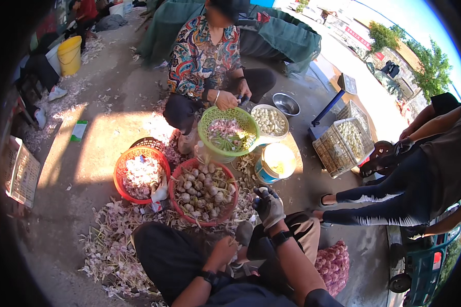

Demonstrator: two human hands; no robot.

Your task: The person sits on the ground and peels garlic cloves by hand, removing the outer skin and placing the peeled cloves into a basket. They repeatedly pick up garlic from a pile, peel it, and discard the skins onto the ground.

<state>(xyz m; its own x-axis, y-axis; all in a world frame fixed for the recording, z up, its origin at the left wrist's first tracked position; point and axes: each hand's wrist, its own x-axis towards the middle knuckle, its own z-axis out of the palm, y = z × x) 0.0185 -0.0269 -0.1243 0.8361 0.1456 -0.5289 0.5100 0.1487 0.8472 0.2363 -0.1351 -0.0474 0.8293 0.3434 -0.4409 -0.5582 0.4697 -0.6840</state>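
My right hand (269,207), in a grey glove with dark fingertips, is raised right of the red basket and holds a pale garlic clove (262,190) at its fingertips. Low between my knees, my bare left hand (226,251) is curled around a partly hidden piece of garlic (235,247). Before me stands a red plastic basket (236,199) of whole garlic bulbs (201,188). A smaller red basket (117,174) with garlic skins and scraps touches its left side. Behind them, a green colander (253,122) holds purple-skinned cloves.
A person (207,57) sits opposite, hands over the colander. A white bucket of peeled cloves (269,121), a steel bowl (286,104) and a blue-white bucket (261,169) stand right of it. Skins (115,245) litter the floor. A mesh sack (332,264) lies by my right knee; people stand further right.
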